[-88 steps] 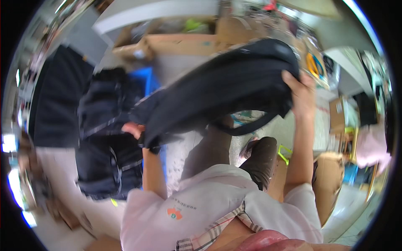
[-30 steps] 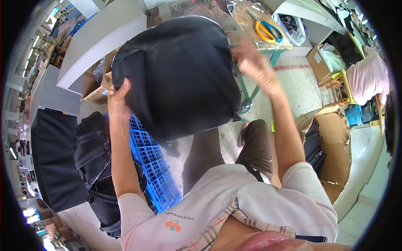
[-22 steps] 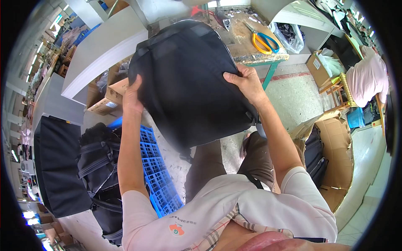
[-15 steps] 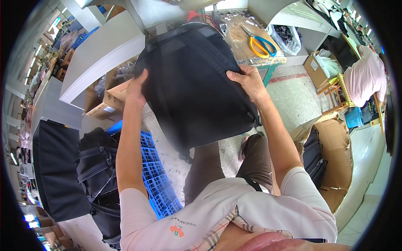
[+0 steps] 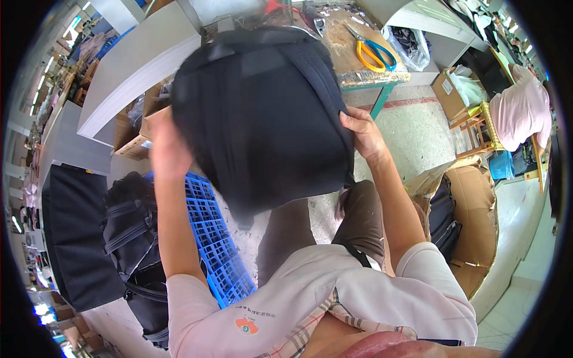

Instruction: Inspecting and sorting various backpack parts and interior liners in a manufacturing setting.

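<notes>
Backpack (image 5: 262, 113) held upright between both hands, long axis vertical — right hand (image 5: 365, 132) fingers clamped on its right edge, left hand (image 5: 169, 149) blurred at left edge, grip unclear.

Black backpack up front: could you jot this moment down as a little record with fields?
held thing: black backpack, lifted in front of the person
left hand: blurred, at the bag's left edge
right hand: grip on the bag's right edge
behind: worktable with orange-handled scissors
floor, left: blue plastic crate, black bags
right: cardboard box
</notes>
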A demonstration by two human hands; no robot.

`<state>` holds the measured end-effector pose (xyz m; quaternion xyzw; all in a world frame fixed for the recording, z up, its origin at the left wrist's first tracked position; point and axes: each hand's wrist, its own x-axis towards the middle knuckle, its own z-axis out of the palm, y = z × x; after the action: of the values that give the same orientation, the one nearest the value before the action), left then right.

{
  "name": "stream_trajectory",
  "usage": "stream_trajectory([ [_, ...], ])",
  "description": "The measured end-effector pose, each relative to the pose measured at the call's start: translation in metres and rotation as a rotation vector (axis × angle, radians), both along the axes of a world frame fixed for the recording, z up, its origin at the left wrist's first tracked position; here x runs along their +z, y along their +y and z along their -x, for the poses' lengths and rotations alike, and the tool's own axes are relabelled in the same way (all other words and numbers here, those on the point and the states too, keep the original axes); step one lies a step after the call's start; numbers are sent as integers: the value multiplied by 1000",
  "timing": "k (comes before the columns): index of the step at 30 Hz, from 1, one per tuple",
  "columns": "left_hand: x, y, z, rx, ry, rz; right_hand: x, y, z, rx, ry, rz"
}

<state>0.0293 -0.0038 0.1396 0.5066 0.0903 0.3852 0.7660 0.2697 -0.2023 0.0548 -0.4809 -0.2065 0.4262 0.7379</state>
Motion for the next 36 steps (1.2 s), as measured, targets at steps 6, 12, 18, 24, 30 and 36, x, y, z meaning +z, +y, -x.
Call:
stream_trajectory([
  [6, 60, -16, -17, 306, -146, 238, -27, 55, 61, 600, 287, -97],
  [12, 59, -51, -3, 548, 7, -1182, -41, 89, 157, 797, -22, -66],
  [18, 63, -12, -1, 815, 722, -1125, 2, -17, 95, 588, 347, -140],
  [24, 56, 10, -39, 869, 930, -1128, 25, -63, 83, 248, -640, 8],
  [30, 58, 33, -85, 875, 1000, -1063, 30, -34, 17, 10, -664, 273],
  [36, 57, 51, -130, 755, 1158, -1043, 46, -24, -21, 59, -536, 304],
])
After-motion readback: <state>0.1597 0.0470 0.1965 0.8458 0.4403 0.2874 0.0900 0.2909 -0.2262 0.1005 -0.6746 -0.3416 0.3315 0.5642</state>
